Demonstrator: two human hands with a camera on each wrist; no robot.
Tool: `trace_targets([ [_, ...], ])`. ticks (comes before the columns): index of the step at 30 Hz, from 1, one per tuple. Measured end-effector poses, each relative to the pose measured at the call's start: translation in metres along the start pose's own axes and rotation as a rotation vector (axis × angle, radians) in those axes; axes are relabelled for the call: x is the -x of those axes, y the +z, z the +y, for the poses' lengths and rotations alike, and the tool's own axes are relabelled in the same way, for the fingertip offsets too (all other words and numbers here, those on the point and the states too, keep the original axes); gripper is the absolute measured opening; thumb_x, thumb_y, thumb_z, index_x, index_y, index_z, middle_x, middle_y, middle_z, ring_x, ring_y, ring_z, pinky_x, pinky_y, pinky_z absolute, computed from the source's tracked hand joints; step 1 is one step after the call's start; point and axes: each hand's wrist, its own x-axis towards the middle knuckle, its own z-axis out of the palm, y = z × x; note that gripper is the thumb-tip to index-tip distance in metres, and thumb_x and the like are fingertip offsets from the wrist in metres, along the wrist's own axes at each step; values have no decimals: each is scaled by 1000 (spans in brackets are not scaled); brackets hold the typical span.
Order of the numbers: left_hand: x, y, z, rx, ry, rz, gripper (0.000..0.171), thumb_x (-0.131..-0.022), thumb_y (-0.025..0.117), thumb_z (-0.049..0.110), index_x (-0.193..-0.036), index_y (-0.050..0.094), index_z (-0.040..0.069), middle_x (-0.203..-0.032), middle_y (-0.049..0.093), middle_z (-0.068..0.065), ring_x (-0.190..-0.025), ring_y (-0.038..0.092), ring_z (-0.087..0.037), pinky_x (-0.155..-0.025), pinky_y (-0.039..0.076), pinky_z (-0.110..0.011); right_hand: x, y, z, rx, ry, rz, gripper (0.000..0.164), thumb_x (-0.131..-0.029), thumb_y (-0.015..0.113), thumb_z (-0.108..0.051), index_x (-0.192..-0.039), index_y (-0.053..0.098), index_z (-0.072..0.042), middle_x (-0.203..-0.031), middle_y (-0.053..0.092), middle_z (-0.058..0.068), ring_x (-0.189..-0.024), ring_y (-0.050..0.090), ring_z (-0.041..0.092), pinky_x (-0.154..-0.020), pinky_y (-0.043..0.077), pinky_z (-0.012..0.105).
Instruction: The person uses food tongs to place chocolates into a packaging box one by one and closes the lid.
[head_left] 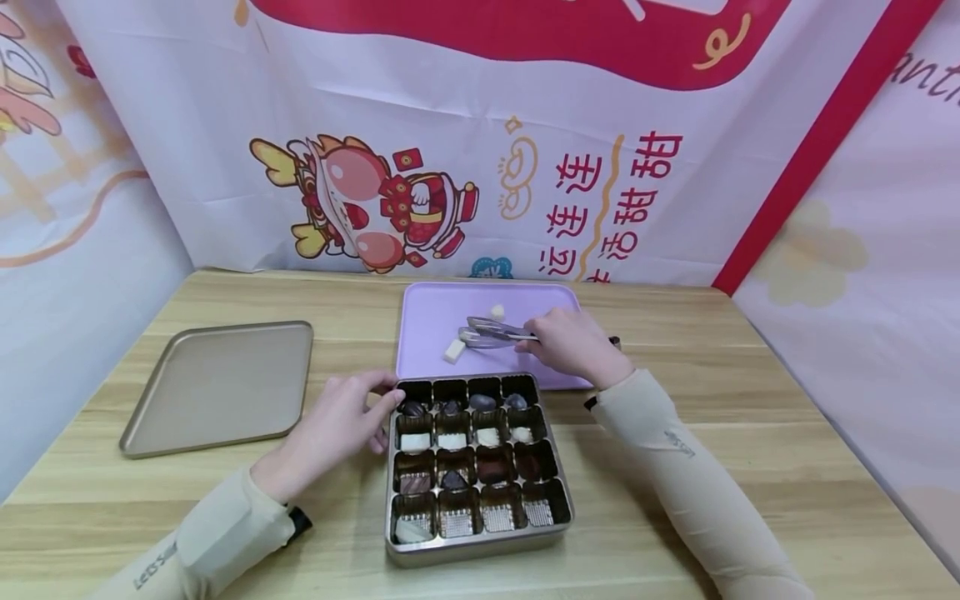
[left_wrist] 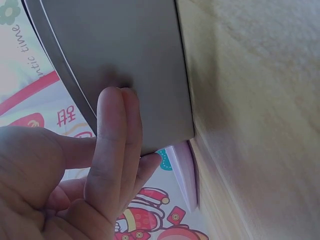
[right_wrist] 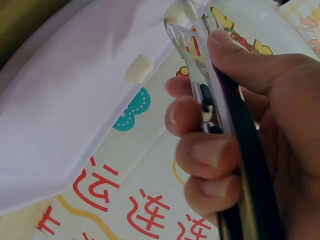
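On the pale purple rectangular tray [head_left: 429,312], a white oblong block [head_left: 453,351] lies just left and near of the silver metal tongs' [head_left: 504,327] tips, its long axis slanting near-left to far-right; contact is unclear. The nearer right hand [head_left: 567,343] grips the tongs; the left hand [head_left: 337,423] holds the bronze-grey metal divided box's [head_left: 480,548] far-left corner.

Booth-like setting: printed cloths [head_left: 457,100] on three sides, wood-grain table [head_left: 750,417].
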Motion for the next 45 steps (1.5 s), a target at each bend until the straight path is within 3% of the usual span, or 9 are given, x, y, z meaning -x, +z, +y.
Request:
trace_targets([
  [13,1,0,0,-12,5,8,24,-97,61,8,-119,62,-3,-98,70,-18,-46,60,-13,-44,55,-30,6,-16,11,-66,-16,-58,27,-93,69,-37,-73,64,-20,-59,51,-6,-51,44,12,-44,37,32],
  [19,0,1,1,-6,8,5,24,-98,61,8,-119,62,-3,-107,68,-22,-46,61,-13,-44,55,-30,14,-28,22,-61,-47,-5,28,-93,69,-38,-72,63,-21,-63,52,-8,-53,46,11,-46,40,32],
  [24,1,0,3,-15,-8,3,26,-97,62,9,-121,62,-3,-89,70,-13,-47,61,-14,-46,56,-30,21,-45,24,-64,-84,53,29,-93,69,-38,-72,62,-19,-58,49,-8,-51,44,10,-47,41,32],
  [27,2,1,2,-21,-15,3,27,-97,62,9,-122,61,-2,-81,69,-8,-47,61,-14,-46,56,-29,27,-54,20,-60,-122,96,27,-93,69,-37,-74,62,-19,-57,47,-10,-49,42,8,-47,40,31],
  [33,2,2,-1,-21,5,9,26,-97,62,8,-120,62,-3,-100,70,-19,-46,60,-12,-44,55,-29,42,-71,4,-59,-269,212,40,-94,68,-37,-68,44,-20,-55,30,-11,-47,32,5,-43,32,27],
  [38,3,2,-2,-3,5,6,27,-97,62,8,-121,61,-4,-107,68,-23,-46,60,-12,-44,55,-30,56,-82,-10,-81,-346,270,32,-94,69,-35,-74,50,-19,-56,33,-12,-46,32,3,-41,30,25],
  [45,2,1,-1,5,2,3,28,-97,62,8,-123,61,-4,-109,67,-23,-47,61,-13,-45,56,-30,80,-86,-19,-109,-452,285,20,-92,70,-34,-84,61,-18,-62,44,-14,-47,38,0,-40,36,21],
])
